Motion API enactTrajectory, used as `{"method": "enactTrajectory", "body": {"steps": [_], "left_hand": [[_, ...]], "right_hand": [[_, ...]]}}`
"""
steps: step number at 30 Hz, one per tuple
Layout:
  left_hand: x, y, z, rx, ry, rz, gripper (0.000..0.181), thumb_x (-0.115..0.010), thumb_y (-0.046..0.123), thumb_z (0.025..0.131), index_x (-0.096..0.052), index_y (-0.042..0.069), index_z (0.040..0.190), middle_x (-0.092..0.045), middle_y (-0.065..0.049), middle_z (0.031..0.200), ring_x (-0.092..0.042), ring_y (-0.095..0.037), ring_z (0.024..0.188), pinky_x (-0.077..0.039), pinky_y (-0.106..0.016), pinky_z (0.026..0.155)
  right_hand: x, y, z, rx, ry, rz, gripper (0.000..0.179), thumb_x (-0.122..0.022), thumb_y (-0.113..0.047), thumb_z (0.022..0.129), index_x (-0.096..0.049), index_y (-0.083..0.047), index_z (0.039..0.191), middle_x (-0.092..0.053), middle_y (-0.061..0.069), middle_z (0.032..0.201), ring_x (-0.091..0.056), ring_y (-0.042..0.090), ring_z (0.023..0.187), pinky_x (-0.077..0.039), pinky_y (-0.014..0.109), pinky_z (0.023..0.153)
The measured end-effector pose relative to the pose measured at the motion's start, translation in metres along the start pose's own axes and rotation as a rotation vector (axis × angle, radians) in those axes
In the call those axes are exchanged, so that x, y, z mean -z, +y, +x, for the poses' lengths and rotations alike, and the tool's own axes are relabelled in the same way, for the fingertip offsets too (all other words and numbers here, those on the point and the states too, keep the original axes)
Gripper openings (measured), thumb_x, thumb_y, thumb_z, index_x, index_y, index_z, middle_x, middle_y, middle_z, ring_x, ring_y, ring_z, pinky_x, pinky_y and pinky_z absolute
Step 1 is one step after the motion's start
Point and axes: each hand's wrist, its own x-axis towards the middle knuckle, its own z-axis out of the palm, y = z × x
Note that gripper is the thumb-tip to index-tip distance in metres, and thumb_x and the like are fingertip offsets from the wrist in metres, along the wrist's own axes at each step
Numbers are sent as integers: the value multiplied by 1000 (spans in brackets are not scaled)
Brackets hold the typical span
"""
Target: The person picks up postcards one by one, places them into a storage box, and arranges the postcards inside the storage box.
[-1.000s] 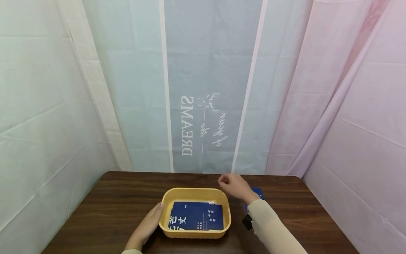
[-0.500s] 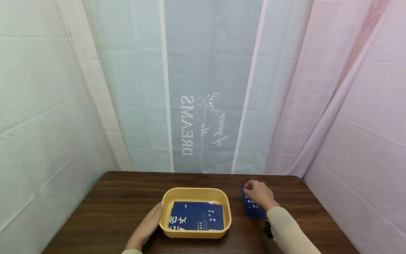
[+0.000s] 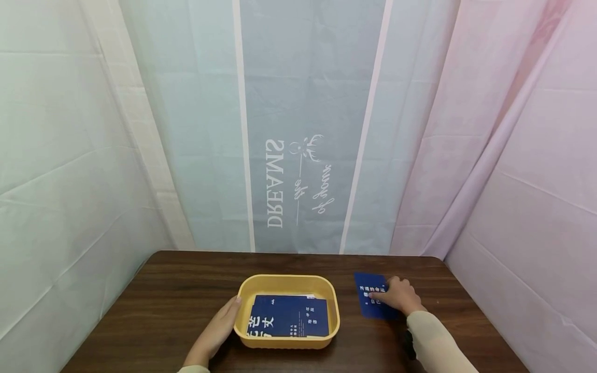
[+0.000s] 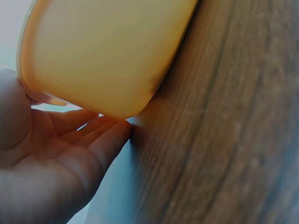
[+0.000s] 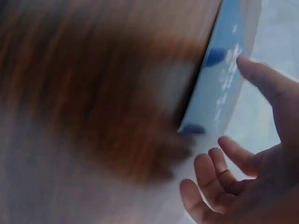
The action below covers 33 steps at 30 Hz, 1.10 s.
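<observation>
In the head view my left hand (image 3: 218, 325) holds the left end of a yellow plastic basin (image 3: 285, 344), thumb over the rim. Its fingers lie against the outer wall, as the left wrist view shows. Inside the basin lie blue printed books or booklets (image 3: 280, 311) with white characters. To the right, a smaller blue card-like piece (image 3: 366, 282) with white lettering lies flat on the table. My right hand (image 3: 402, 296) is over its right side, thumb and fingers spread apart. The right wrist view shows the fingertips (image 5: 189, 189) beside the card's end, gripping nothing.
Everything stands on a dark brown wood-grain table (image 3: 186, 282) with rounded far corners. A grey-blue curtain (image 3: 308, 103) with white lettering hangs behind it, and pale cloth walls (image 3: 536, 233) stand at both sides.
My right hand has moved right from beyond the basin's far right corner, across the blue card to its right side, and its fingers have spread. The left hand and basin have stayed put.
</observation>
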Motion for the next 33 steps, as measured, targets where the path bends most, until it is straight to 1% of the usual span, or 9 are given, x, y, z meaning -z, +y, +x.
{"method": "enactTrajectory", "body": {"steps": [3, 8, 13, 16, 18, 21, 27, 29, 33], "left_hand": [[0, 1, 0, 1, 2, 2, 65, -34, 36, 111, -30, -18, 147, -32, -37, 151, -27, -49, 142, -22, -63, 114], [-1, 2, -1, 5, -1, 13, 67, -33, 39, 111, -29, -18, 147, -32, -36, 152, -26, -49, 142, -21, -63, 114], [-2, 2, -1, 12, 1, 9, 69, -34, 42, 110, -30, -17, 148, -32, -35, 152, -26, -49, 143, -21, -63, 114], [-1, 1, -2, 10, 0, 16, 70, -34, 41, 110, -30, -17, 147, -32, -36, 152, -26, -50, 142, -21, -64, 114], [0, 1, -2, 11, 1, 17, 69, -34, 41, 110, -30, -17, 147, -32, -36, 152, -26, -50, 142, -21, -64, 114], [0, 0, -2, 4, -2, 13, 67, -34, 39, 111, -30, -17, 147, -33, -36, 151, -27, -49, 142, -22, -64, 114], [1, 1, -2, -4, 6, 11, 65, -33, 36, 111, -30, -18, 147, -33, -36, 151, -27, -49, 142, -22, -63, 114], [0, 2, -2, -3, 7, 7, 65, -33, 36, 111, -30, -18, 147, -33, -36, 151, -28, -49, 142, -22, -63, 114], [0, 4, -3, -10, 2, 4, 63, -34, 34, 111, -31, -18, 147, -34, -36, 150, -29, -49, 141, -23, -63, 114]], "right_hand": [[-3, 6, 1, -34, -24, 38, 102, -78, -61, 77, -46, 22, 126, -58, 35, 109, -59, 46, 97, -48, 67, 86], [-4, 10, 1, -41, -43, 94, 105, -78, -61, 78, -42, 22, 130, -60, 35, 111, -60, 45, 98, -47, 65, 89], [-2, 10, 0, 30, -52, 132, 98, -83, -50, 78, -42, 22, 131, -61, 34, 112, -60, 40, 97, -49, 60, 89], [-1, 13, 1, 76, -75, 167, 93, -86, -41, 78, -43, 22, 131, -63, 29, 107, -61, 36, 93, -51, 57, 87], [0, 15, 2, 88, -92, 184, 90, -87, -37, 78, -44, 22, 131, -64, 25, 106, -61, 33, 93, -52, 55, 87], [-1, 19, 4, 77, -112, 196, 91, -88, -36, 76, -44, 22, 131, -64, 24, 108, -62, 33, 95, -53, 55, 87], [6, 12, 2, 19, -136, 155, 92, -88, -42, 76, -44, 21, 125, -60, 30, 108, -60, 43, 100, -51, 60, 88], [7, 10, 1, 8, -144, 153, 87, -88, -40, 77, -45, 20, 124, -60, 28, 107, -60, 42, 100, -51, 59, 89], [9, 14, -1, 25, -179, 187, 76, -87, -36, 79, -46, 14, 119, -60, 22, 102, -60, 36, 96, -51, 56, 87]]}}
